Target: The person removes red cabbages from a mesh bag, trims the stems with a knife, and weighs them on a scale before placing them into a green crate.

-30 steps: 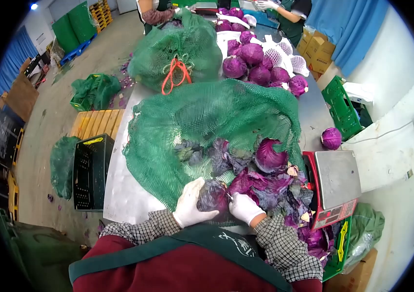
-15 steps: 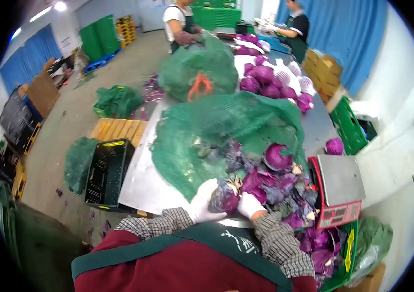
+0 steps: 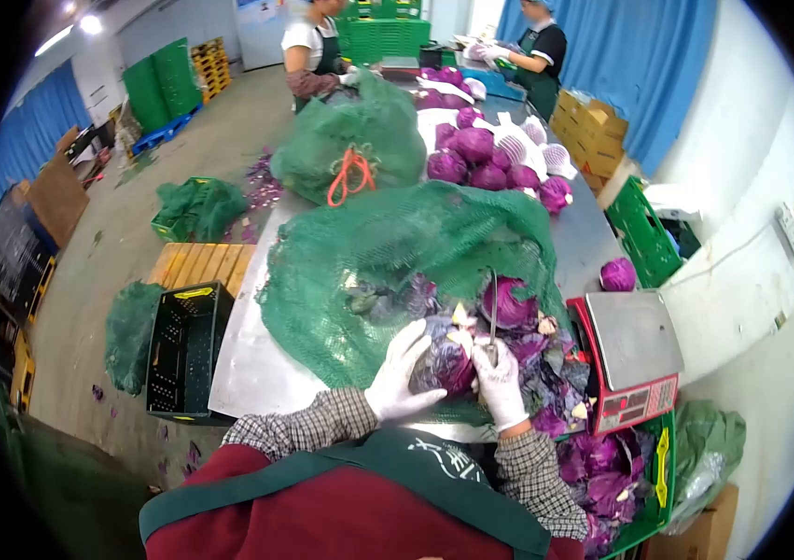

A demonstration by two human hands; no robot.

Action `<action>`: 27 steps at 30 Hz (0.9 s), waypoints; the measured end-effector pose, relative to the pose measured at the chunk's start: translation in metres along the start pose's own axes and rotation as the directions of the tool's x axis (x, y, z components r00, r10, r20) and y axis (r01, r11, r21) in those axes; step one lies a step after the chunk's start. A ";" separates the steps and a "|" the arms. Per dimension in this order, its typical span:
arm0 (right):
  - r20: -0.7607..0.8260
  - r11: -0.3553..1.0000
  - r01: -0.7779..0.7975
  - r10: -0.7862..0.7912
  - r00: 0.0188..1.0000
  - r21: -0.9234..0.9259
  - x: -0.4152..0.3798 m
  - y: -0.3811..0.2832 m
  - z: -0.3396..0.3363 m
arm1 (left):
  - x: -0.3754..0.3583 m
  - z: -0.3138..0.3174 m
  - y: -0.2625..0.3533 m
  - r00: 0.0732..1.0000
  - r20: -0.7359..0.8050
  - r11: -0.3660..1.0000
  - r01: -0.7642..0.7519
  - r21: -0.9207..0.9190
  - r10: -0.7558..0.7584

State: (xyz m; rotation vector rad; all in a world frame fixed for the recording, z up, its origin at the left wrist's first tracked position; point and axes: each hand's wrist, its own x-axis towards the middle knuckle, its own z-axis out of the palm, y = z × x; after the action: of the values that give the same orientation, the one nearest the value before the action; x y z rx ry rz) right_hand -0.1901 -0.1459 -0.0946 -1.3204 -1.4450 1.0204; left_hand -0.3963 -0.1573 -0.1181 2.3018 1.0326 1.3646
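Note:
A purple cabbage (image 3: 442,362) with dark outer leaves sits at the near edge of the metal table. My white-gloved left hand (image 3: 397,381) cups it from the left, thumb below and fingers along its side. On the other side, my gloved right hand (image 3: 501,386) grips a knife (image 3: 494,308) with a thin blade pointing up and away. That hand is close to the cabbage's pale stem end. Just beyond lies another purple cabbage (image 3: 514,306), partly behind the blade. Loose trimmed leaves (image 3: 546,378) are heaped to the right of my hands.
A green mesh sack (image 3: 350,257) spreads over the table, with a full sack (image 3: 350,140) behind it. A red scale (image 3: 635,341) stands right, above a green crate (image 3: 663,467) of leaves. A black crate (image 3: 187,350) is left. Two people work at the far end.
My right hand has picked up the knife and now holds it upright beside the cabbage. The cabbage has shifted slightly away from me, its stem end turned up. The view has moved a little right.

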 end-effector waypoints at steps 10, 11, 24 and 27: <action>-0.021 0.900 0.250 -0.275 0.961 -0.357 -0.001 0.079 0.024 | 0.023 -0.056 -0.075 0.753 0.514 0.884 0.467 0.024 -0.411; -0.061 0.955 0.195 -0.213 0.975 -0.222 -0.003 0.082 0.026 | 0.026 -0.066 -0.076 0.520 0.634 0.666 0.746 -0.011 -0.572; -0.019 0.998 -0.067 0.067 0.998 0.017 -0.008 0.029 0.007 | 0.019 -0.012 -0.053 0.852 0.404 0.939 0.340 0.056 -0.333; 0.047 0.980 0.073 -0.065 0.997 -0.187 -0.010 0.028 0.007 | 0.033 -0.003 -0.032 0.876 0.411 0.968 0.217 0.130 -0.251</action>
State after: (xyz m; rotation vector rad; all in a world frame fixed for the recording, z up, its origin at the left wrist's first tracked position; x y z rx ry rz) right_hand -0.1896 -0.1536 -0.1238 -1.3791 -1.6402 0.8866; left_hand -0.4033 -0.1124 -0.1129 2.2892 1.1813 0.6930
